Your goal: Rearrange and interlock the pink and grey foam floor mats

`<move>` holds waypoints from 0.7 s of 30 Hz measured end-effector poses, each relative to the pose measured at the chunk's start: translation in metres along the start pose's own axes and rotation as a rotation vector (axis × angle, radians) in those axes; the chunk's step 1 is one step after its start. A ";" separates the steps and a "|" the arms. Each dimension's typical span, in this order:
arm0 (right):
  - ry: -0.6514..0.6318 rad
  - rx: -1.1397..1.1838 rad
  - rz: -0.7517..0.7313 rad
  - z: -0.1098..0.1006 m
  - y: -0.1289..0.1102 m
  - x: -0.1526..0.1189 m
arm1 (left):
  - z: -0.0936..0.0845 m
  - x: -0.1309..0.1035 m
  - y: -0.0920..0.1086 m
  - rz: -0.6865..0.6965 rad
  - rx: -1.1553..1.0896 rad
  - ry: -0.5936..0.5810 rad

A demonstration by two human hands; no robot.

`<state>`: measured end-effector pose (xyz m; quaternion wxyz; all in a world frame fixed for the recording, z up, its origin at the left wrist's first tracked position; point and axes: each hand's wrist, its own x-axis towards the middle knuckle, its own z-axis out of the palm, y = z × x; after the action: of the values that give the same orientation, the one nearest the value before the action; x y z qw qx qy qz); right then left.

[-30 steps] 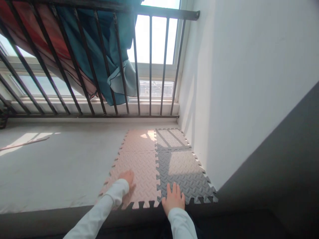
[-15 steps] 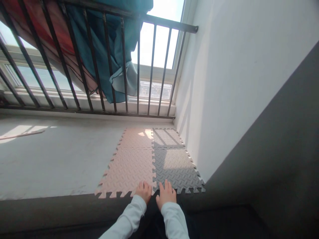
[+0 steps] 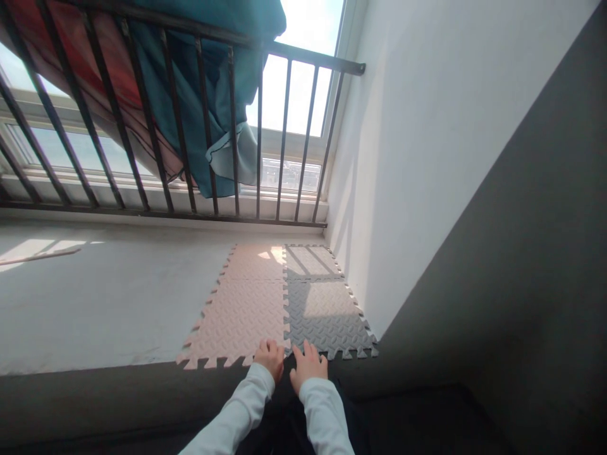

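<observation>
Two pink foam tiles and two grey foam tiles lie side by side on the ledge, their toothed edges meeting along a middle seam. At the front edge of the near pink tile is my left hand, its fingers curled over the edge near the seam. My right hand touches the front edge of the near grey tile with its fingers apart. The undersides of both hands are hidden. Front teeth of the near tiles stick out slightly past the ledge's edge.
The pale ledge runs off to the left, with a thin strip lying on it. Behind the tiles stands a dark metal railing, with a teal and red cloth by the window. A white wall rises on the right.
The view has shifted slightly, so the tiles and wall sit a little further left. Both hands remain at the front edge near the seam.
</observation>
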<state>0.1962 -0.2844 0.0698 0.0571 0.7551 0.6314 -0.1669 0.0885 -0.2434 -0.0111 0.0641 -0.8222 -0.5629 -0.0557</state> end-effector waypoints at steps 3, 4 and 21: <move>-0.008 0.007 -0.003 -0.001 0.002 -0.001 | 0.000 -0.001 -0.002 0.003 0.011 0.027; -0.011 0.010 -0.003 -0.001 0.002 -0.001 | -0.001 -0.001 -0.001 -0.008 0.022 0.045; -0.013 0.007 0.004 -0.001 -0.001 0.001 | 0.004 0.007 0.028 -0.099 0.308 0.153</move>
<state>0.1955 -0.2828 0.0706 0.0589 0.7556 0.6287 -0.1742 0.1172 -0.2458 -0.0153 0.2290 -0.7672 -0.5981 -0.0345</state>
